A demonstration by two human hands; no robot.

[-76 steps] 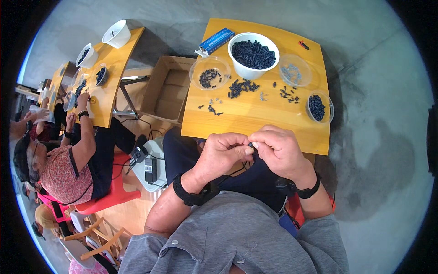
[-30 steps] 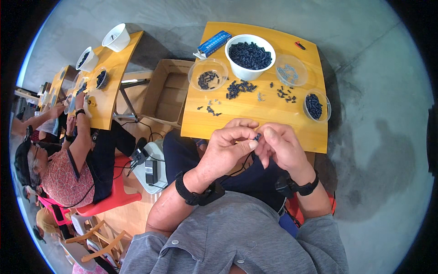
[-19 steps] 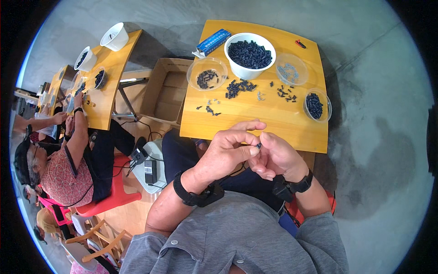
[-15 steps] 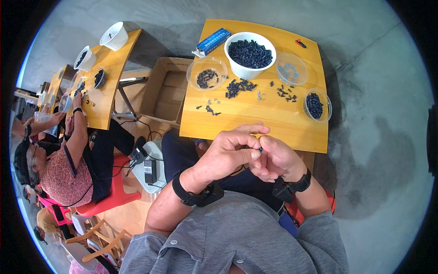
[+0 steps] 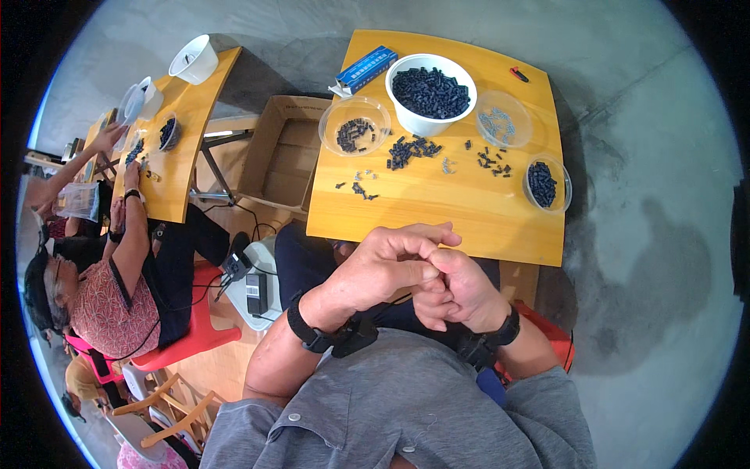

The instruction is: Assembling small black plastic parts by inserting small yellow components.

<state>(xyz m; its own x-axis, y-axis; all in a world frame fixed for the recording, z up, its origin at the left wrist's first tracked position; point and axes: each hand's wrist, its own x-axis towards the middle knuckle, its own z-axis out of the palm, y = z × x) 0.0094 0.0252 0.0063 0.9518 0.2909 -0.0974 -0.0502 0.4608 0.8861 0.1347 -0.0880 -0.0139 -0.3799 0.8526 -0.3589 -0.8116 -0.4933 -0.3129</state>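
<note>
My left hand point(image 5: 388, 262) and my right hand point(image 5: 462, 288) meet just in front of the near table edge. Thumbs and fingertips of both are pinched together, and whatever sits between them is hidden by the fingers. Beyond them on the yellow table point(image 5: 469, 215) lie loose small black cylindrical parts point(image 5: 412, 152), more black pieces point(image 5: 492, 160), a few dark screw-like bits point(image 5: 359, 189) and small silvery metal pieces point(image 5: 447, 166). Farther back stands a white bucket point(image 5: 414, 119) heaped with black parts point(image 5: 431, 91).
Clear tubs hold black parts at left point(image 5: 326, 139) and right point(image 5: 564, 199), and silvery pieces point(image 5: 500, 125). A blue box point(image 5: 367, 69) and a red-black tool point(image 5: 519, 75) lie at the back. An open carton point(image 5: 258, 168) stands left; beyond it, people work at another table point(image 5: 176, 195).
My fingers have closed further together, and the small dark piece seen between them earlier is now hidden. At the left table, a person's arm has lifted a clear tub.
</note>
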